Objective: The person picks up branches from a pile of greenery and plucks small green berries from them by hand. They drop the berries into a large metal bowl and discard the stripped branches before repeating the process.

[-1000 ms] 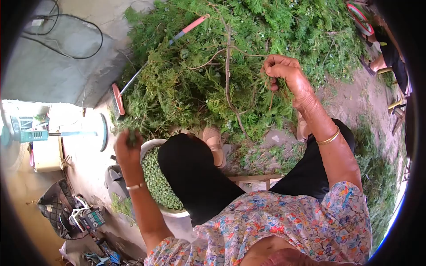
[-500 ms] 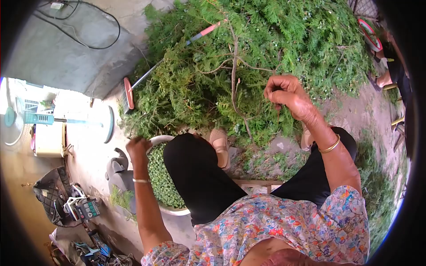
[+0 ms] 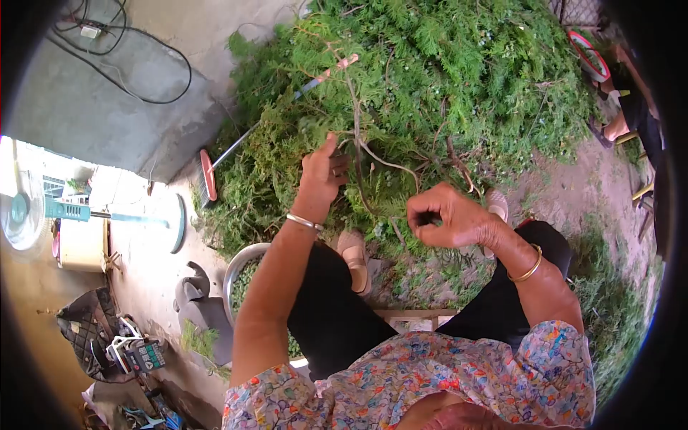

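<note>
My left hand reaches over the pile of cut evergreen branches, its thumb raised and its fingers apart. Close beside it is a bare, forked brown branch with green foliage. My right hand is closed in a loose curl above the ground between my knees; what its fingertips hold, if anything, does not show. Green sprigs lie below and around it. By my left knee stands a pale basin of small green berries, partly hidden behind my left forearm.
A broom leans into the greenery at left. Farther left are a standing fan, a grey concrete block with black cables, and a dark bag. Another person's foot and a red-rimmed basin appear at upper right.
My left hand has moved from above the berry basin up and right to the branches, opening from a closed pose. My right hand has come lower and slightly left.
</note>
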Available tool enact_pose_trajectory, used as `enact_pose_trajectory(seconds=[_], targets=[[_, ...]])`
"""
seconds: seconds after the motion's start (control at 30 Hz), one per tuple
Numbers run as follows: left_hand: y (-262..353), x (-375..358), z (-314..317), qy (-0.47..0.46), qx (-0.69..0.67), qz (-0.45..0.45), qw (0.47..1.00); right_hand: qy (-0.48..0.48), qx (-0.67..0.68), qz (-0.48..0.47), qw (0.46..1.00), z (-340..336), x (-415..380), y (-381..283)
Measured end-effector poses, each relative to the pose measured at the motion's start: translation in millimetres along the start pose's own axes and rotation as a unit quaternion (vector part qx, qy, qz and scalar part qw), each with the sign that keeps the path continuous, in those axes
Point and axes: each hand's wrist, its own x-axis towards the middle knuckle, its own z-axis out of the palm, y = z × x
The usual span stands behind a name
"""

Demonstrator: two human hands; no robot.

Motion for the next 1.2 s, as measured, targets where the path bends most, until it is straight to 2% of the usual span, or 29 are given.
enact_pose_trajectory(seconds=[0.03, 0.07, 0.13, 0.2, 0.23, 0.27, 0.33, 0.4, 0.47, 0.5, 0.53, 0.57, 0.6, 0.7, 0.73, 0.8, 0.83, 0.87, 0.9, 0.93, 1.0, 1.03, 1.07, 1.13, 1.2], targets=[[-1.7, 6.3, -0.3, -0.066, -0.065, -0.035, 0.995, -0.002, -0.002, 0.002, 1.000, -3.5, -1.2, -1.8], [-5.6, 12.8, 0.6, -0.069, -0.065, -0.037, 0.995, -0.004, -0.002, 0.005, 1.000, -6.1, -2.9, -3.3], [-4.0, 9.8, 11.8, -0.160, -0.159, 0.027, 0.974, 0.007, -0.012, 0.014, 1.000, -13.1, -5.3, -4.8], [-3.3, 7.8, 22.1, -0.152, -0.180, 0.018, 0.972, 0.015, -0.025, 0.022, 0.999, -18.7, -7.5, -6.6], [-6.5, 5.8, 27.8, -0.096, 0.002, 0.109, 0.989, 0.003, -0.035, 0.028, 0.999, -19.8, -9.0, -7.2], [-10.0, 4.7, 31.4, -0.035, 0.184, 0.195, 0.963, -0.009, -0.045, 0.035, 0.998, -20.1, -10.4, -7.3], [-6.6, 0.7, 36.7, -0.057, 0.222, 0.197, 0.953, -0.012, -0.063, 0.032, 0.997, -19.3, -12.2, -7.6], [2.0, -10.5, 39.8, -0.191, 0.062, -0.005, 0.980, -0.017, -0.080, 0.029, 0.996, -19.7, -14.1, -7.2], [5.1, -13.1, 40.4, -0.216, 0.043, -0.004, 0.975, 0.019, -0.128, 0.099, 0.987, -27.8, -16.3, -5.5], [3.1, -11.2, 41.0, -0.197, 0.056, 0.047, 0.978, 0.020, -0.130, 0.099, 0.986, -33.8, -16.7, -0.8], [0.5, -10.1, 41.5, -0.177, 0.069, 0.096, 0.977, 0.108, -0.166, 0.111, 0.974, -39.7, -16.4, 7.2], [-3.3, -9.1, 43.7, -0.177, 0.068, 0.095, 0.977, 0.194, -0.201, 0.122, 0.953, -44.1, -16.2, 12.1], [-5.5, -14.0, 50.1, -0.165, 0.091, 0.131, 0.973, 0.191, -0.201, 0.122, 0.953, -47.4, -16.5, 11.7], [-20.5, -8.9, 62.2, -0.126, 0.149, 0.201, 0.960, 0.289, -0.208, 0.224, 0.907, -51.3, -13.3, -5.5], [-22.3, -12.3, 68.6, -0.108, 0.187, 0.235, 0.948, 0.284, -0.209, 0.225, 0.908, -50.3, -11.5, -3.2], [-29.1, -19.4, 79.5, -0.102, 0.199, 0.216, 0.950, 0.377, -0.296, 0.220, 0.850, -48.9, -7.0, 6.5], [-34.2, -21.2, 86.4, -0.115, 0.204, 0.257, 0.937, 0.373, -0.298, 0.219, 0.851, -47.3, -3.1, 12.3], [-38.6, -22.9, 91.4, -0.130, 0.210, 0.297, 0.922, 0.364, -0.253, 0.184, 0.877, -44.9, 0.8, 19.3], [-40.1, -31.2, 94.5, -0.120, 0.302, 0.313, 0.892, 0.355, -0.206, 0.149, 0.899, -43.8, 4.0, 24.9], [-42.5, -41.3, 98.4, -0.122, 0.302, 0.310, 0.893, 0.356, -0.206, 0.153, 0.898, -45.4, 7.4, 29.4], [-50.5, -58.3, 106.8, -0.169, 0.358, 0.380, 0.836, 0.335, -0.084, 0.250, 0.904, -49.7, 15.5, 32.0], [-58.6, -61.0, 109.4, -0.184, 0.341, 0.412, 0.824, 0.356, 0.091, 0.240, 0.898, -46.4, 20.7, 15.0], [-61.7, -63.6, 109.6, -0.187, 0.340, 0.411, 0.825, 0.358, 0.090, 0.242, 0.897, -46.6, 20.5, 18.1], [-60.6, -73.4, 112.8, -0.174, 0.432, 0.383, 0.798, 0.448, 0.219, 0.175, 0.849, -46.0, 21.1, 32.7], [-62.9, -71.3, 110.3, -0.171, 0.406, 0.405, 0.801, 0.476, 0.197, 0.173, 0.840, -48.9, 21.0, 34.0]])
